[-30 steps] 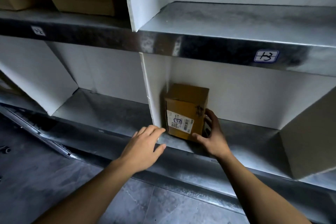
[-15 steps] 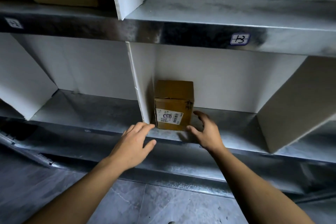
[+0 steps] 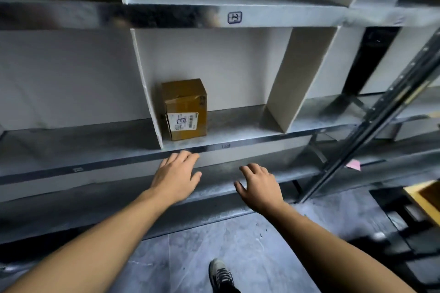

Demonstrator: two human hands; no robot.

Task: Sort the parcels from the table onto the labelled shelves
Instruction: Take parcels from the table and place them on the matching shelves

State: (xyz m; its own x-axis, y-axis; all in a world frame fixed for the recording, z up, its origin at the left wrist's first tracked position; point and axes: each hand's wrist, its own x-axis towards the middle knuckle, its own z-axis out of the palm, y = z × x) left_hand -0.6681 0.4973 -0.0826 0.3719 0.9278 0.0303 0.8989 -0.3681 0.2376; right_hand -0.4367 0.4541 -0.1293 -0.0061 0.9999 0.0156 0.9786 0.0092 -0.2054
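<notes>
Cardboard parcel (image 3: 185, 109) upright on shelf (image 3: 238, 134)

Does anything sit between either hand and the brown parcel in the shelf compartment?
Nothing visible does. The parcel stands upright on the shelf against the white divider; the left hand and right hand are open near the shelf's front edge, with only open space between.

Small brown cardboard parcel (image 3: 184, 108) with white barcode label (image 3: 182, 121) on front stands upright on metal shelf (image 3: 238, 131), tucked against left white divider (image 3: 146, 85) of the compartment under handwritten tag (image 3: 234, 17).
</notes>
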